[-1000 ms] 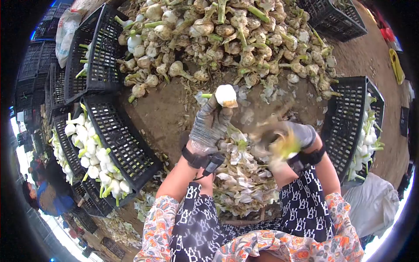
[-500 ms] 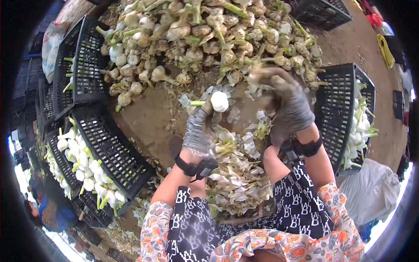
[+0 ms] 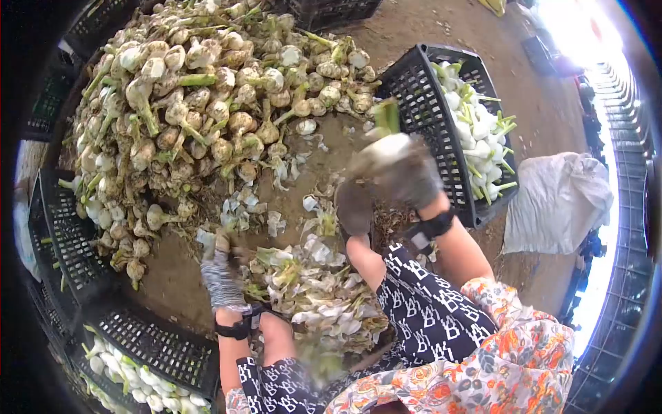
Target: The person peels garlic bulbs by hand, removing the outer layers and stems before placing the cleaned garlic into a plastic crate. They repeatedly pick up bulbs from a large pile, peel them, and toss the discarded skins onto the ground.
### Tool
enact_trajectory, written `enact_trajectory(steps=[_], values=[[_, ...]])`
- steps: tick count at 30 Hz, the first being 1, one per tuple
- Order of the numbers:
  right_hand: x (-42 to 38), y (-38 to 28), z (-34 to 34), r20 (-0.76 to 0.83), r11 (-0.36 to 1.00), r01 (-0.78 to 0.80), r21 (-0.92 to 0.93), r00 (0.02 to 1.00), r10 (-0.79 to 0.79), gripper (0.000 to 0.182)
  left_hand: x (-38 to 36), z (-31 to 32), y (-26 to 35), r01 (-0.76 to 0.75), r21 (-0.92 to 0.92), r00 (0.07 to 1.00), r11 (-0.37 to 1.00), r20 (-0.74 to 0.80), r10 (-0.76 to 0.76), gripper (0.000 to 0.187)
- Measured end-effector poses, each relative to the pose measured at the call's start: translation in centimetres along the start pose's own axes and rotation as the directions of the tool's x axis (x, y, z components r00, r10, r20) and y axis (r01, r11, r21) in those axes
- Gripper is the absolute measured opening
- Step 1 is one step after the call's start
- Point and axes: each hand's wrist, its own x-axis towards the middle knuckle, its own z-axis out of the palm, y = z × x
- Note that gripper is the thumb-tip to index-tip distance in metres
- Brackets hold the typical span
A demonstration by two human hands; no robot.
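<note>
My right hand, in a grey glove and blurred by motion, is closed on a white garlic bulb whose green stem points up. It is just left of the right black crate, which holds peeled white garlic. My left hand, also gloved, is low over the ground beside the heap of loose skins. Its fingertips point up near some pale skin scraps, and what they hold, if anything, cannot be made out. The big pile of unpeeled garlic lies beyond both hands.
At the lower left stands a black crate with white garlic. Another black crate is at the left edge of the pile. A white sack lies on the right. My shoe is between the hands.
The view has turned to the right. My right hand now has a garlic bulb and is beside the right crate. The white bulb no longer shows at my left hand, which is lower and farther left.
</note>
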Motion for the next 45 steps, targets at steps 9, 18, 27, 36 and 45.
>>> enact_trajectory(steps=[9, 18, 27, 36, 45], values=[[6.1, 1.2, -1.6, -0.305, 0.731, -0.278, -0.623, 0.947, 0.100, 0.040, -3.5, 3.9, -0.1, -0.275, 0.761, 0.891, 0.587, 0.431, -0.143, 0.036], [17.0, 9.7, -0.8, -0.423, -0.202, -0.433, -0.879, 0.901, -0.093, 0.038, -3.2, 3.4, 0.1, -0.308, 0.652, 0.936, 0.693, 0.339, 0.098, 0.031], [11.1, 12.1, 2.9, -0.159, 0.311, -0.084, -0.947, 0.961, -0.226, 0.042, -1.7, 3.7, -1.4, -0.211, 0.137, 0.951, 0.968, 0.256, 0.171, 0.055], [7.8, 10.1, 13.9, -0.040, 0.860, -0.081, -0.504, 0.997, 0.071, 0.048, -1.1, 2.0, -1.3, -0.232, -0.187, 0.949, 0.954, 0.171, 0.265, 0.062], [9.9, 8.6, 14.1, -0.012, 0.871, -0.252, -0.423, 0.962, 0.272, 0.031, -2.3, 2.3, -0.3, -0.359, -0.220, 0.886, 0.907, 0.223, 0.406, 0.059]])
